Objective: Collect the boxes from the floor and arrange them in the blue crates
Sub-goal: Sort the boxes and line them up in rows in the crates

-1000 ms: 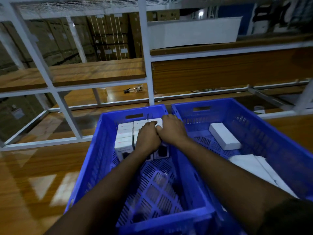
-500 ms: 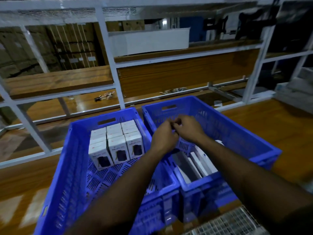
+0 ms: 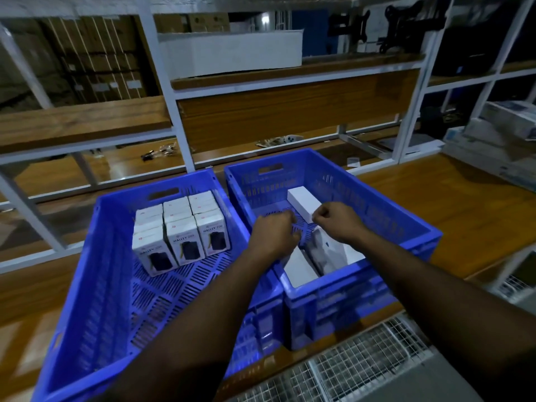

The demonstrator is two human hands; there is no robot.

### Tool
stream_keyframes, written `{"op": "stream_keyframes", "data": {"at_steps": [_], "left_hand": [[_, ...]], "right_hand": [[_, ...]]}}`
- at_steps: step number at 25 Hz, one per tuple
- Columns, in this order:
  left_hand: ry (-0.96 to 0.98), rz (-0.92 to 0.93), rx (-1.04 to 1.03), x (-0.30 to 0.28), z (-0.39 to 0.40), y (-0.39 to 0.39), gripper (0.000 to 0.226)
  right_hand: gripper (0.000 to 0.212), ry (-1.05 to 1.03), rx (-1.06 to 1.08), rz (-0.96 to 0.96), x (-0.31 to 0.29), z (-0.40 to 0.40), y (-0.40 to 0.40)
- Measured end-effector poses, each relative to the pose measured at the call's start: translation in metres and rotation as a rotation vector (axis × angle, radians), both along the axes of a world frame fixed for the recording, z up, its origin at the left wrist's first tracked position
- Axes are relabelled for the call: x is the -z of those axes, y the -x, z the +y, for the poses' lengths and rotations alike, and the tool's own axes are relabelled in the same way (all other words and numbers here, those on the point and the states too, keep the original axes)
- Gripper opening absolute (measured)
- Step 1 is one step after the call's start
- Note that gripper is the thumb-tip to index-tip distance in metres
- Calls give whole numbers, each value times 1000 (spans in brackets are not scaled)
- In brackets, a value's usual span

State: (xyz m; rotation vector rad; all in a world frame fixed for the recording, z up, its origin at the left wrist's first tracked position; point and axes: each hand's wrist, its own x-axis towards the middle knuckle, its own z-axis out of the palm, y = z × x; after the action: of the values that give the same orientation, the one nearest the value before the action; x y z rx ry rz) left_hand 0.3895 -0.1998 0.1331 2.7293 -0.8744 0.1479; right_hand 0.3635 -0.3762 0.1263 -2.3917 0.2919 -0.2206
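Two blue crates point(image 3: 293, 274) are set side by side on a wooden counter point(image 3: 470, 210) before white shelving point(image 3: 171, 91). Small boxes point(image 3: 181, 230) are packed at the left crate's far end. Both the left hand point(image 3: 274, 236) and right hand point(image 3: 338, 223) are held over the right crate, fingers curled, nothing seen gripped.

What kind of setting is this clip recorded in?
Most likely a warehouse or stockroom. White metal racking with wooden shelves fills the background, stacked cardboard cartons sit behind it, and two blue crates hold retail product boxes packed in neat rows in the left crate.
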Motion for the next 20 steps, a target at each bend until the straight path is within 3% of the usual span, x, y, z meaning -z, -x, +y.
{"op": "stream_keyframes", "data": {"at_steps": [4, 9, 13, 17, 20], "left_hand": [[-88, 27, -31, -1, -8, -4, 36], [-44, 295, -197, -5, -37, -36, 43], [-39, 389, -311, -5, -69, -67, 39], [20, 410, -405, 3, -76, -84, 25], [72, 431, -453, 16, -68, -87, 23]], "right_hand": [[15, 19, -53, 109, 9, -25, -23], [42, 352, -385, 391, -3, -49, -61], [42, 595, -667, 609, -6, -66, -84], [97, 646, -839, 666, 7, -68, -100], [100, 608, -935, 725, 12, -65, -111]]}}
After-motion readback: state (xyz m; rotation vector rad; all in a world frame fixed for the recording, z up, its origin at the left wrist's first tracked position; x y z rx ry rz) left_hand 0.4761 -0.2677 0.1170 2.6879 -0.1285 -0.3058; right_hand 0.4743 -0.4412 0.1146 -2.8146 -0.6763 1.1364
